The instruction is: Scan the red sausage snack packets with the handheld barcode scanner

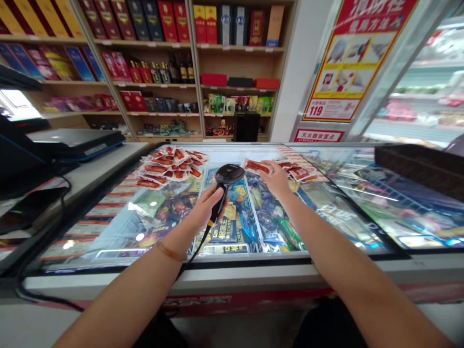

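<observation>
The left hand (209, 207) has its fingers wrapped round the handle of a black scanner (229, 174). The right hand's (278, 180) fingers are pinched on a sausage pack (255, 166), near the freezer top's (253, 276) far edge; whether it touches the glass is hard to tell. A larger pile (168, 168) lies by the far left corner.

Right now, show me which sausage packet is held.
The red-brown, flat plastic sausage packet in the right hand; the other packets lie in two piles.

Black scanner (229, 174), reddish-brown sausages (257, 166)
</observation>
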Demonstrator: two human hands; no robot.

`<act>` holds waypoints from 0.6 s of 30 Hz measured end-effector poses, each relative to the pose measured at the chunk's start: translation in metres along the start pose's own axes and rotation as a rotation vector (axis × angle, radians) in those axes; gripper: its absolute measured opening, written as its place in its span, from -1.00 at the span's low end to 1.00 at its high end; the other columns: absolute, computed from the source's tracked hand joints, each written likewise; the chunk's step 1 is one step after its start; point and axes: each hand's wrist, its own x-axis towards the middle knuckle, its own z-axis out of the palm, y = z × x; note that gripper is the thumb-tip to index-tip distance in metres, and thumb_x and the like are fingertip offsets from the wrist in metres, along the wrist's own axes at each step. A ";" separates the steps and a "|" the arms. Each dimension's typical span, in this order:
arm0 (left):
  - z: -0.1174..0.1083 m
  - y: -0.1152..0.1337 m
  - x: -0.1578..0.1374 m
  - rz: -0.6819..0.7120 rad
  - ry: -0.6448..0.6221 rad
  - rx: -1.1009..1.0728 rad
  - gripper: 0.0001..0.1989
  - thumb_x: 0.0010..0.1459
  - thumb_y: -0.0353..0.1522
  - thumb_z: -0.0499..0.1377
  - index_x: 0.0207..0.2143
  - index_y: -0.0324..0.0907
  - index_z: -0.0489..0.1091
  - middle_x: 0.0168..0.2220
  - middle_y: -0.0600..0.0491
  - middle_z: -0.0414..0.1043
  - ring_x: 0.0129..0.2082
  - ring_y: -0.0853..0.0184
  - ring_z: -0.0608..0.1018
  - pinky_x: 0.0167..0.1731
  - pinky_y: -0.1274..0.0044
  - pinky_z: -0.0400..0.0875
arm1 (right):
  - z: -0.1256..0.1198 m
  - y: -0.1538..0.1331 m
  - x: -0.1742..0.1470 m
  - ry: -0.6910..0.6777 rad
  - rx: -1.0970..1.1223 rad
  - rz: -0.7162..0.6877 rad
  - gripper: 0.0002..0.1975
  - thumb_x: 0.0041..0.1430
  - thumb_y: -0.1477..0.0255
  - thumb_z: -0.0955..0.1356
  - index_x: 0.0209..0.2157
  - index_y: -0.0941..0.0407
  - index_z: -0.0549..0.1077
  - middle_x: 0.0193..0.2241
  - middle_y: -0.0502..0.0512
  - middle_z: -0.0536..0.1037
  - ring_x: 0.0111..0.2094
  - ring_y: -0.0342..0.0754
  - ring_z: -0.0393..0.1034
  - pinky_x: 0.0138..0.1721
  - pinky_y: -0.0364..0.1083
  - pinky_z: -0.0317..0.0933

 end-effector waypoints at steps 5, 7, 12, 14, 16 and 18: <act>0.001 0.003 -0.001 -0.004 0.018 -0.018 -0.51 0.06 -0.04 0.20 -0.10 -0.20 0.36 -0.54 0.14 0.34 -0.77 0.52 0.32 -0.78 0.64 0.15 | -0.002 -0.014 -0.002 -0.022 -0.059 -0.025 -0.61 0.07 0.25 0.37 -0.08 0.14 0.48 -0.13 0.18 0.55 -0.08 0.09 0.41 -0.03 0.05 0.28; 0.002 0.003 -0.001 -0.009 0.010 -0.014 -0.52 0.05 -0.05 0.21 -0.11 -0.19 0.36 -0.54 0.14 0.34 -0.77 0.51 0.33 -0.78 0.63 0.16 | -0.003 -0.017 -0.002 -0.027 -0.072 -0.036 -0.61 0.10 0.25 0.36 -0.07 0.14 0.47 -0.10 0.18 0.54 -0.07 0.08 0.40 -0.01 0.04 0.26; 0.002 0.001 0.000 -0.010 -0.012 -0.005 -0.53 0.05 -0.06 0.21 -0.11 -0.18 0.35 -0.54 0.15 0.34 -0.77 0.51 0.33 -0.78 0.63 0.18 | -0.004 -0.017 -0.002 -0.017 -0.103 -0.077 -0.63 0.14 0.28 0.32 -0.05 0.13 0.45 -0.06 0.18 0.51 -0.03 0.06 0.38 0.03 0.04 0.23; 0.001 0.001 0.000 -0.006 -0.013 -0.005 -0.53 0.06 -0.05 0.20 -0.11 -0.19 0.35 -0.54 0.15 0.34 -0.77 0.50 0.33 -0.78 0.62 0.17 | -0.004 -0.017 -0.002 -0.016 -0.107 -0.091 -0.64 0.14 0.29 0.32 -0.05 0.13 0.45 -0.06 0.18 0.51 -0.03 0.07 0.38 0.04 0.04 0.21; 0.001 0.001 0.000 -0.008 -0.013 -0.005 -0.52 0.06 -0.05 0.20 -0.10 -0.19 0.35 -0.54 0.15 0.34 -0.76 0.50 0.34 -0.78 0.62 0.17 | -0.005 -0.017 -0.002 -0.014 -0.099 -0.103 -0.65 0.13 0.30 0.32 -0.06 0.13 0.44 -0.06 0.18 0.51 -0.02 0.07 0.37 0.06 0.05 0.20; 0.001 0.001 -0.001 -0.011 -0.011 -0.007 -0.51 0.05 -0.04 0.20 -0.10 -0.20 0.35 -0.54 0.15 0.34 -0.76 0.50 0.34 -0.79 0.62 0.16 | -0.005 -0.018 -0.002 -0.016 -0.081 -0.110 -0.64 0.13 0.30 0.32 -0.05 0.14 0.44 -0.06 0.19 0.51 -0.02 0.06 0.37 0.06 0.05 0.20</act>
